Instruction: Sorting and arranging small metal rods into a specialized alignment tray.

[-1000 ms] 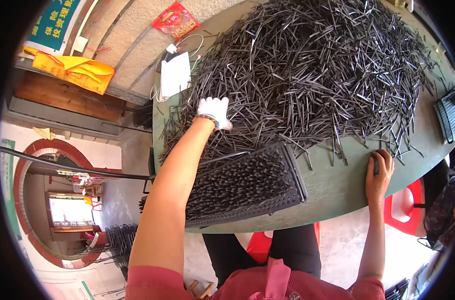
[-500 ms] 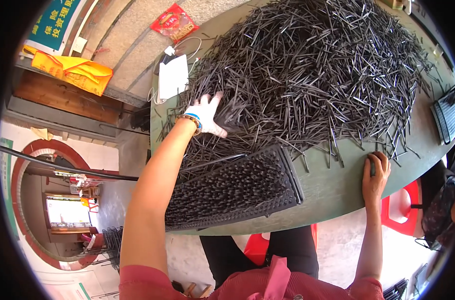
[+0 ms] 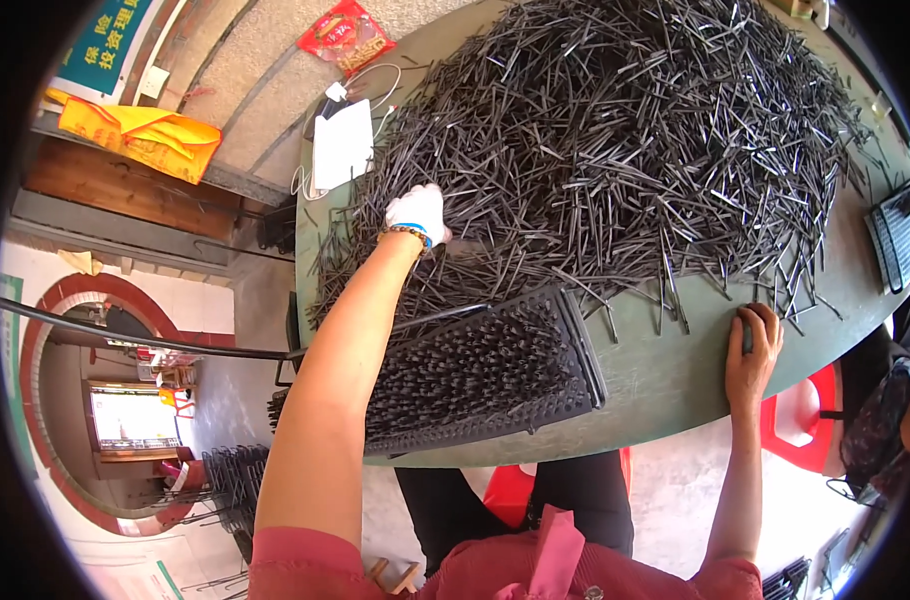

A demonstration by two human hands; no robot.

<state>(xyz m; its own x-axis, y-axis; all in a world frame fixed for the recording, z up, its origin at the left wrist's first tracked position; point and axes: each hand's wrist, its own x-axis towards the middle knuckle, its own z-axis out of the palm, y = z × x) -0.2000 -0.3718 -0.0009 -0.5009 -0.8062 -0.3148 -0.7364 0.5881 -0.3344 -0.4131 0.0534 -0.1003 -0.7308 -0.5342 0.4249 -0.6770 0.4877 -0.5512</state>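
A wide heap of thin black sticks (image 3: 615, 150) covers much of the green table (image 3: 665, 370). At the heap's left side my left hand (image 3: 418, 212), in a white glove, is closed with its fingers curled down among the sticks. What it grips, if anything, is hidden beneath the hand. Below that hand lies a long black rack (image 3: 475, 385) with dense rows of short upright black pieces, partly covered by my left forearm. My right hand (image 3: 753, 350) rests on the table's near edge at the right, holding nothing, fingers stretched out and one wearing a dark ring.
A white rectangular device (image 3: 342, 147) with a white cable sits at the table's left edge. Beyond it lie a red snack packet (image 3: 346, 38) and a yellow bag (image 3: 145, 135). A ribbed grey-blue container (image 3: 895, 232) stands far right, above a red stool (image 3: 805, 420).
My left hand has gone from spread fingers to closed, moving slightly right over the heap. More of the black rack is covered by my left forearm. My right hand has stayed put.
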